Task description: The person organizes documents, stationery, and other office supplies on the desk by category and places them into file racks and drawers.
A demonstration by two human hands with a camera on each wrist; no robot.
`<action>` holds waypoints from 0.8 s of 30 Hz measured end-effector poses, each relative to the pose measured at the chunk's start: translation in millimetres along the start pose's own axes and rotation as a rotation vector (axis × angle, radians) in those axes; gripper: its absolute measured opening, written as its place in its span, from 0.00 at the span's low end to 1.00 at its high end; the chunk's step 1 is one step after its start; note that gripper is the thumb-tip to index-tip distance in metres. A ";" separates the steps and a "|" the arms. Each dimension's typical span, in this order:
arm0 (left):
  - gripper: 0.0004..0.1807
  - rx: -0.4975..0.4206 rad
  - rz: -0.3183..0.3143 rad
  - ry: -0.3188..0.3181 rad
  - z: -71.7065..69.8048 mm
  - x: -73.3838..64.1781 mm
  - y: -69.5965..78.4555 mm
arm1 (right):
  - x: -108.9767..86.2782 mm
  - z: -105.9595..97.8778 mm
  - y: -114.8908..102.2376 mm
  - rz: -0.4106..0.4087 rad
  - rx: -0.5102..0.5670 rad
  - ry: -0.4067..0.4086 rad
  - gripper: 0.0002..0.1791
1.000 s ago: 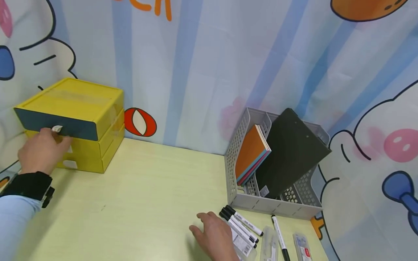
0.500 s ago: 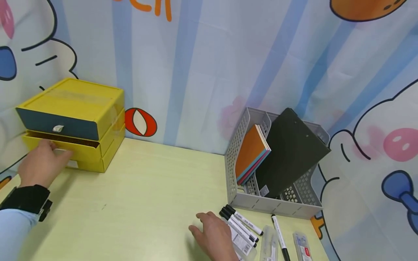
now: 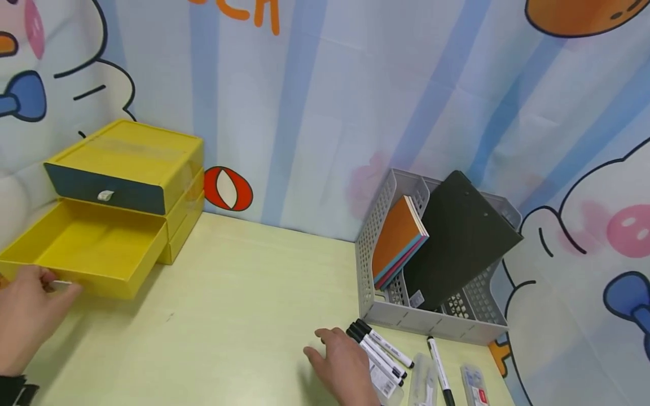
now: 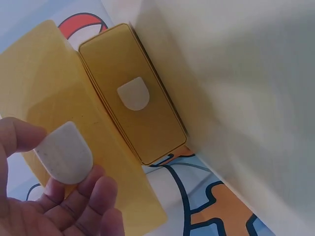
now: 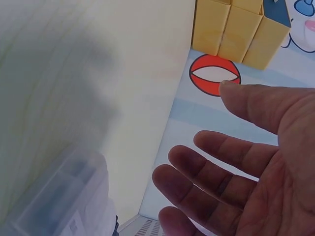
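My left hand (image 3: pixel 31 316) pinches the white tab-shaped pull (image 4: pixel 66 155) of the middle yellow drawer (image 3: pixel 104 239), thumb on one side and fingers on the other. The drawer stands well out of the yellow drawer box (image 3: pixel 144 144) at the left, its bare inner floor showing. Above it, the dark blue top drawer (image 3: pixel 106 189) is in place, with its own pale pull. The bottom drawer (image 4: pixel 133 123) is also pushed in. Over the table beside several black-capped markers (image 3: pixel 378 352), my right hand (image 3: pixel 345 363) hovers with loosely bent fingers and holds nothing.
A grey file rack (image 3: pixel 437 321) at the right holds thin notebooks (image 3: pixel 398 239) and a black clipboard (image 3: pixel 457 242). In front lie a single marker (image 3: pixel 440 369), a clear case (image 3: pixel 422 380) and a small labelled box (image 3: pixel 474 386). A patterned curtain (image 3: pixel 315 113) hangs behind.
My left hand has gone down from the top drawer to the middle drawer's pull and drawn that drawer out towards me. The right hand stays by the markers.
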State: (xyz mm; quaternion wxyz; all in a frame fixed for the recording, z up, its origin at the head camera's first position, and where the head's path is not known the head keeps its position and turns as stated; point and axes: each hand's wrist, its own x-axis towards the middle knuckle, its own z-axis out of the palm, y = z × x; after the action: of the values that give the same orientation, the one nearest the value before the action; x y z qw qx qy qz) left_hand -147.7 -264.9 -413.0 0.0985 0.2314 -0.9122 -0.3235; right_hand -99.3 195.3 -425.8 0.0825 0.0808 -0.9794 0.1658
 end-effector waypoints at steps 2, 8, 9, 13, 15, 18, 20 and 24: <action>0.24 -0.001 0.000 0.003 1.7 -2.7 -2.9 | 0.0 -2.9 3.6 0.009 0.001 -0.007 0.19; 0.26 -0.025 0.017 0.057 10.8 -5.0 -11.9 | 1.2 -14.1 18.6 0.085 0.003 -0.020 0.16; 0.26 -0.028 0.020 0.068 12.5 -5.8 -13.5 | 1.4 -15.6 21.3 0.108 -0.003 -0.022 0.16; 0.29 -0.032 0.010 0.099 9.9 -14.5 -10.6 | 1.8 -20.9 31.1 0.175 -0.028 -0.019 0.16; 0.31 -0.024 -0.009 0.124 7.2 -22.4 -2.8 | 1.5 -22.5 34.3 0.207 -0.045 -0.022 0.17; 0.30 0.034 -0.017 0.169 4.1 -35.3 15.2 | -0.2 -24.4 37.3 0.251 -0.066 -0.051 0.18; 0.29 0.107 0.048 0.221 2.9 -44.9 30.2 | -1.3 -25.1 38.6 0.285 -0.091 -0.097 0.18; 0.23 0.132 0.360 0.388 7.4 -59.8 53.3 | -6.1 -25.2 38.4 0.330 -0.140 -0.217 0.18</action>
State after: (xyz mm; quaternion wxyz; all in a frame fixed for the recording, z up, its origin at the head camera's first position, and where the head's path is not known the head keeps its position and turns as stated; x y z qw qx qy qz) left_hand -117.0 -195.3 -386.6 0.3121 0.1289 -0.9218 -0.1903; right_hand -97.0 240.4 -415.4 -0.0464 -0.0693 -0.9916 0.0990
